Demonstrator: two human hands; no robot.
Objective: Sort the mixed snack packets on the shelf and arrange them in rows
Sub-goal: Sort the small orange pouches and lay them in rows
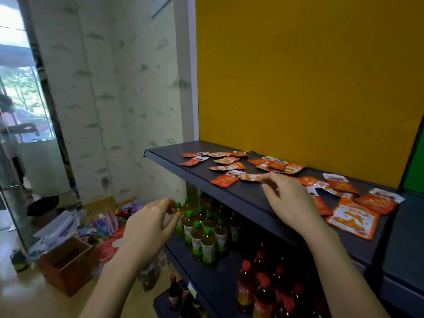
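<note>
Several orange and white snack packets lie scattered flat on the dark top shelf [241, 198]. One loose group [226, 160] sits at the far left, another [276, 165] in the middle, and larger packets [353, 220] lie at the right. My right hand [289, 198] reaches over the shelf's front edge, its fingertips pinching the end of a small orange packet [249, 177]. An orange packet [223, 180] lies just left of it. My left hand [149, 228] hovers below and left of the shelf, fingers curled and apart, holding nothing.
Green-capped tea bottles [206, 230] fill the shelf below, and red-capped bottles [270, 288] stand lower right. A yellow back panel [298, 76] rises behind the top shelf. An open cardboard box [66, 262] and bags lie on the floor at left.
</note>
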